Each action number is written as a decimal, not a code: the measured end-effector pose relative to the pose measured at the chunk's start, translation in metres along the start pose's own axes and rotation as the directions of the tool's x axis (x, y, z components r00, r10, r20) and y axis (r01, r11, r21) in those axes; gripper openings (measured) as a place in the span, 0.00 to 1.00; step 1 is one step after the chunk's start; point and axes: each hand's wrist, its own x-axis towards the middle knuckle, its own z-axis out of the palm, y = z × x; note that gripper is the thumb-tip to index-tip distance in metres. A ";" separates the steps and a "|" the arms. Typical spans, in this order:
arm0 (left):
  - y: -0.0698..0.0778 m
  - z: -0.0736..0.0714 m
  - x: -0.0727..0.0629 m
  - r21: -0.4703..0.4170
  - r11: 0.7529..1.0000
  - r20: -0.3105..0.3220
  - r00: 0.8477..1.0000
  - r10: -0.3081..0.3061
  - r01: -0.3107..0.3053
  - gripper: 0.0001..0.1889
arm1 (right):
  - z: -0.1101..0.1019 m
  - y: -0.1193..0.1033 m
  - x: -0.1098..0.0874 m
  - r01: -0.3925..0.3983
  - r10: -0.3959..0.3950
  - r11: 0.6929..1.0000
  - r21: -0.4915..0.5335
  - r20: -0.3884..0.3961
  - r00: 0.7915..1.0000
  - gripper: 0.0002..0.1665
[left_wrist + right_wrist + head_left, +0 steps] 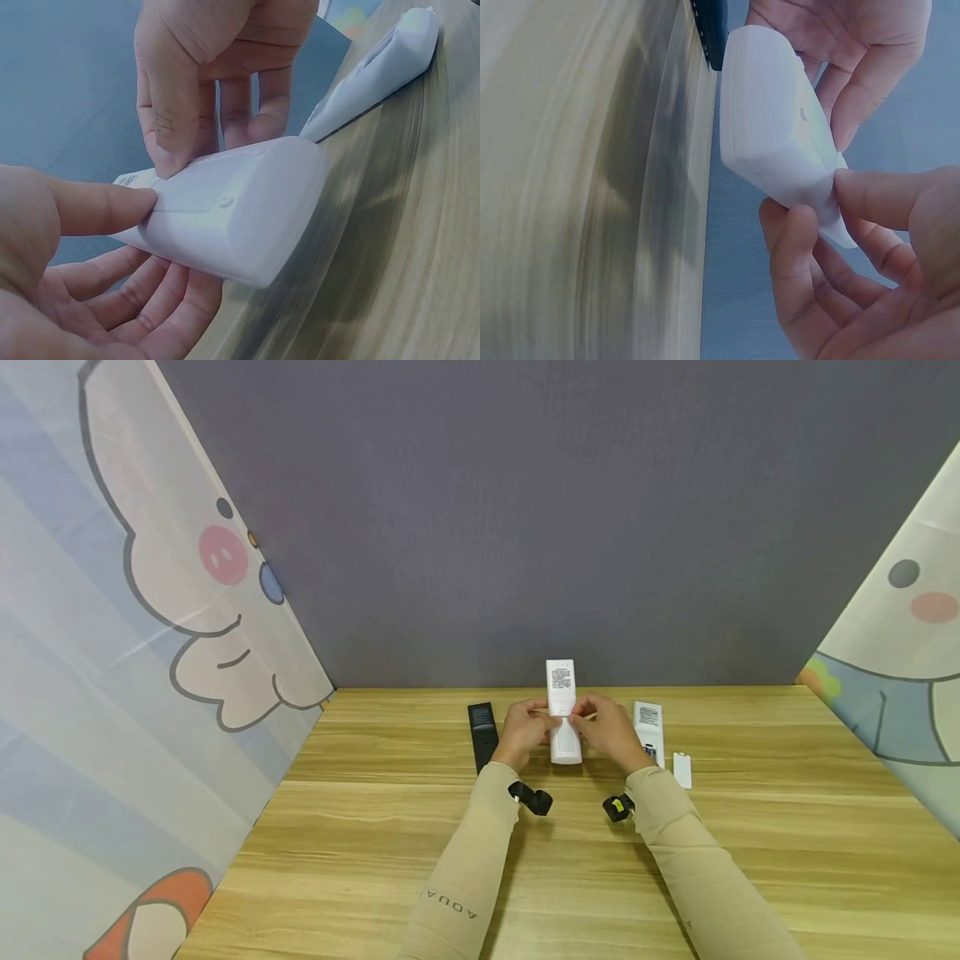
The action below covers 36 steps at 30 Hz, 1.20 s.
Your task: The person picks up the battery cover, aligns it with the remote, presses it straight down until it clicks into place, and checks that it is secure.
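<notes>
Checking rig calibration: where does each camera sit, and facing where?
Head: worn on head, looks forward-down at table; sleeves, left hand, right hand show.
Left wrist: worn there, faces held white remote; both hands show.
Right wrist: worn there, faces held white remote; both hands show.
Wrist views share: white remote, table, both hands.

The middle remote (562,697) is white with fine dark print. Left of it, the black remote (483,734) carries grey print; right of it, the second white remote (650,732) has dark print and a dark blue patch, and the cover (682,771) farther right is white. Under the middle remote, the table (360,852) is honey-coloured wood with brown streaks; behind it, the panel (555,527) is dark grey. Far left of it, the cartoon sheet (142,677) mixes white, pale blue, pink and orange. In front of it, the left sleeve (465,868) is beige with dark lettering.
</notes>
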 end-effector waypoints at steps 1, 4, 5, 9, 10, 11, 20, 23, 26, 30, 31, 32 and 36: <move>0.000 0.000 0.000 0.000 1.000 -0.001 1.000 0.000 0.000 0.22 | 0.000 0.000 0.000 0.001 -0.001 1.000 -0.002 -0.002 1.000 0.04; 0.000 0.000 -0.001 0.001 1.000 -0.007 1.000 0.001 -0.001 0.21 | 0.000 -0.001 -0.001 0.002 -0.002 1.000 -0.004 -0.005 1.000 0.04; 0.000 0.001 -0.001 0.003 1.000 -0.009 1.000 0.002 -0.002 0.21 | 0.000 -0.001 -0.002 0.002 -0.002 1.000 -0.003 -0.005 1.000 0.04; 0.000 0.001 -0.001 0.007 1.000 -0.018 1.000 0.005 -0.004 0.21 | 0.000 -0.002 -0.002 0.001 -0.001 1.000 -0.004 -0.007 1.000 0.04; 0.000 0.001 -0.001 0.010 1.000 -0.020 1.000 0.005 -0.005 0.20 | 0.000 -0.002 -0.001 0.001 -0.001 1.000 -0.005 -0.008 1.000 0.04; 0.001 0.002 -0.001 0.012 1.000 -0.023 1.000 0.004 -0.004 0.20 | 0.001 -0.001 -0.001 0.000 0.000 1.000 -0.005 -0.009 1.000 0.04; 0.001 0.003 -0.002 0.033 0.999 -0.045 0.999 0.011 -0.010 0.20 | 0.001 -0.003 -0.002 -0.004 0.004 1.000 -0.021 -0.019 1.000 0.03; 0.001 0.003 -0.002 0.040 0.999 -0.056 0.998 0.014 -0.012 0.20 | 0.001 -0.003 -0.003 0.002 -0.003 0.999 -0.036 -0.027 1.000 0.03; 0.002 0.004 -0.002 0.043 0.999 -0.064 0.998 0.016 -0.013 0.20 | 0.001 -0.003 -0.003 0.008 -0.009 0.999 -0.044 -0.033 0.999 0.03; 0.002 0.005 -0.002 0.048 0.999 -0.071 0.997 0.018 -0.014 0.20 | 0.002 -0.003 -0.003 0.010 -0.012 0.999 -0.048 -0.034 0.999 0.03; 0.002 0.005 -0.003 0.049 0.999 -0.072 0.997 0.018 -0.015 0.20 | 0.002 -0.003 -0.002 0.009 -0.011 0.999 -0.049 -0.035 0.999 0.03; 0.002 0.005 -0.003 0.052 0.999 -0.072 0.997 0.020 -0.016 0.20 | 0.003 -0.003 -0.002 0.009 -0.010 0.999 -0.051 -0.034 0.999 0.03; 0.002 0.004 -0.003 0.053 0.998 -0.069 0.997 0.021 -0.017 0.20 | 0.003 -0.002 -0.002 -0.006 0.004 0.998 -0.062 -0.033 0.999 0.06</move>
